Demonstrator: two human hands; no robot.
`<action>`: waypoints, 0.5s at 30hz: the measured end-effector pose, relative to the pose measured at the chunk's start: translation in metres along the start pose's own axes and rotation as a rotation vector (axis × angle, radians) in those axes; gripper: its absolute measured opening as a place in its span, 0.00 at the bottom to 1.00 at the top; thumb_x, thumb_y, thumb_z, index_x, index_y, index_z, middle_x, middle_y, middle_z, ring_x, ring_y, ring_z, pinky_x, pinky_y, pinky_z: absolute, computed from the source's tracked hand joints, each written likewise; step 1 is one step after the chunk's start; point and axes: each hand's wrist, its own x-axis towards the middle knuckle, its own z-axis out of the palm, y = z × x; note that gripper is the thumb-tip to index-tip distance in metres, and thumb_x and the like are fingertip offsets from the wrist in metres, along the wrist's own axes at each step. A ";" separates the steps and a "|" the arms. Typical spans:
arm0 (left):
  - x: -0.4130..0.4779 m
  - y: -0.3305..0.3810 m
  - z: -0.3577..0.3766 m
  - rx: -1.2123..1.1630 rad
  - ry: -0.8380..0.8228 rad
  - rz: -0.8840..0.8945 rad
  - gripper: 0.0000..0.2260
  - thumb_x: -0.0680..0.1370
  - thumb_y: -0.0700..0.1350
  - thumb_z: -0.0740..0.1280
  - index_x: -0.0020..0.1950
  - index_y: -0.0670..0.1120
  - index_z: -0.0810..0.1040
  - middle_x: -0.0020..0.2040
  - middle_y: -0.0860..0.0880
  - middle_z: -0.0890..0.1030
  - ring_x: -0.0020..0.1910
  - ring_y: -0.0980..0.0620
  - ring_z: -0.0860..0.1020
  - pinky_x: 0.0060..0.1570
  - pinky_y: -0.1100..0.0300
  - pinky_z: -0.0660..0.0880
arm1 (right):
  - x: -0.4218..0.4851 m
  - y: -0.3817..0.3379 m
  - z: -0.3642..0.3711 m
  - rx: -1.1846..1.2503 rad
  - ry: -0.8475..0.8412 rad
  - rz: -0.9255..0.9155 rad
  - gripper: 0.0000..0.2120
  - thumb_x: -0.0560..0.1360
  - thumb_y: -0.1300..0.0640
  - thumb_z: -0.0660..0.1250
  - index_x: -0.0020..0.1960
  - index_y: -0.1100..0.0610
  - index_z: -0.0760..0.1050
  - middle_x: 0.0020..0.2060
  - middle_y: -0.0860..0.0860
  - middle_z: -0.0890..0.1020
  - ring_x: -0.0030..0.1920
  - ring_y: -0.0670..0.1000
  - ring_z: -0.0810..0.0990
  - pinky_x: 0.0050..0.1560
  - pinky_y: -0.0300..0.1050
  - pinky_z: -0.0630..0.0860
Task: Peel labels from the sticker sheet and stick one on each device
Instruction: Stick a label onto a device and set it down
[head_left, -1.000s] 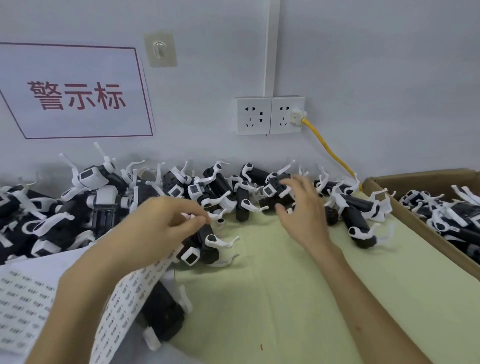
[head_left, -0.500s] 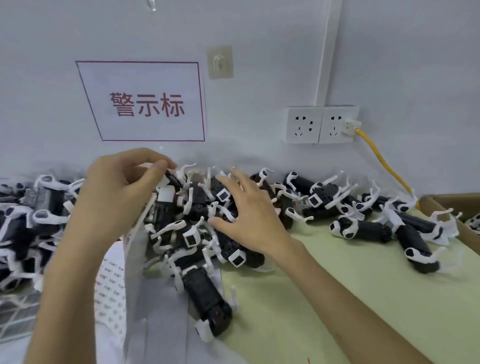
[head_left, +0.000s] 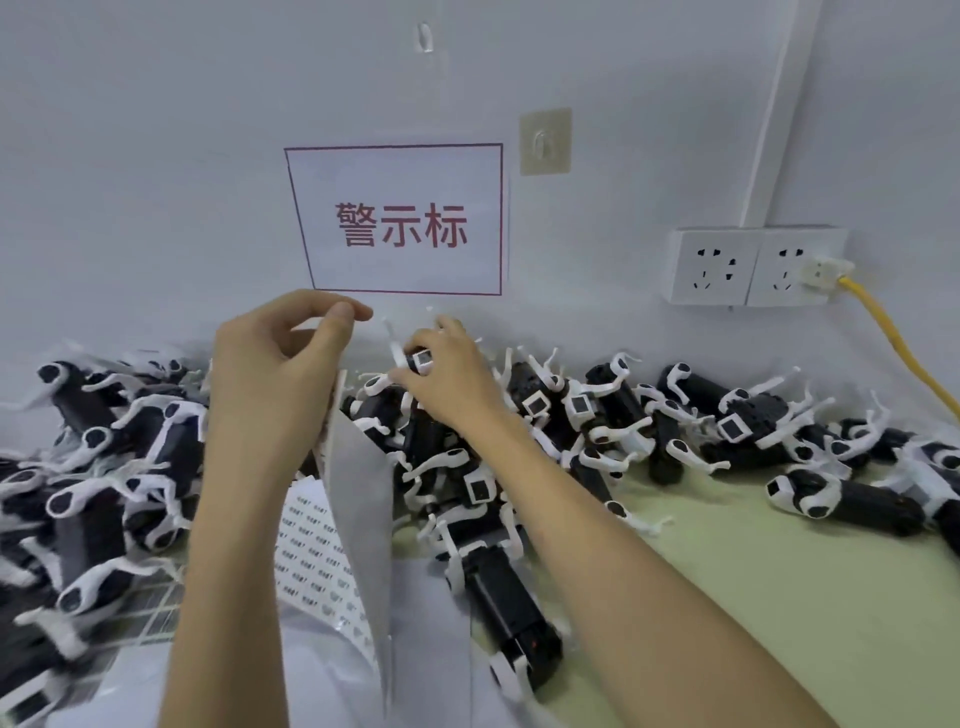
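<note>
1. The left hand (head_left: 275, 379) was raised in front of the wall, its thumb tip pressed against the tip of the index finger (head_left: 347, 312); any label between them was too small to make out
2. The sticker sheet (head_left: 317, 545) stood on edge below that hand, printed rows facing left and its grey backing curling towards the right. Its top ran up behind the left palm, where the curled lower fingers appeared to hold it
3. The right hand (head_left: 457, 384) gripped one device (head_left: 422, 361) above the pile, fingers wrapped round its black body. The small white-framed screen faced the camera and a white prong stuck up beside it
4. The heap of devices (head_left: 587, 415), black with white clips, lay along the foot of the wall on the pale green table (head_left: 779, 597), spreading out to both sides
5. Another device (head_left: 511, 613) lay nearer, just right of the sheet and under the right forearm
6. On the wall hung a white sign (head_left: 400, 223) with red characters, a hook (head_left: 545, 141) just right of its top corner, and a double socket (head_left: 756, 266) with a yellow cable (head_left: 893, 345) plugged in
</note>
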 end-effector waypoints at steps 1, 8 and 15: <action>0.000 0.000 0.002 -0.007 -0.003 0.000 0.09 0.82 0.45 0.66 0.47 0.51 0.85 0.20 0.55 0.63 0.21 0.56 0.56 0.22 0.65 0.54 | -0.001 0.003 -0.007 0.075 0.044 0.010 0.14 0.76 0.48 0.74 0.57 0.54 0.81 0.64 0.53 0.75 0.59 0.53 0.78 0.60 0.48 0.74; -0.006 0.007 0.037 -0.040 -0.131 -0.018 0.09 0.82 0.46 0.66 0.45 0.53 0.85 0.25 0.49 0.68 0.23 0.53 0.61 0.23 0.64 0.58 | -0.036 0.019 -0.121 0.624 0.373 0.168 0.19 0.75 0.40 0.71 0.54 0.55 0.77 0.46 0.51 0.83 0.45 0.46 0.86 0.45 0.42 0.84; -0.028 0.036 0.082 -0.021 -0.331 -0.015 0.11 0.83 0.50 0.63 0.45 0.54 0.83 0.35 0.52 0.83 0.35 0.54 0.80 0.37 0.60 0.75 | -0.130 0.034 -0.186 0.693 0.155 0.304 0.33 0.65 0.31 0.70 0.56 0.58 0.80 0.49 0.58 0.87 0.47 0.54 0.88 0.43 0.46 0.84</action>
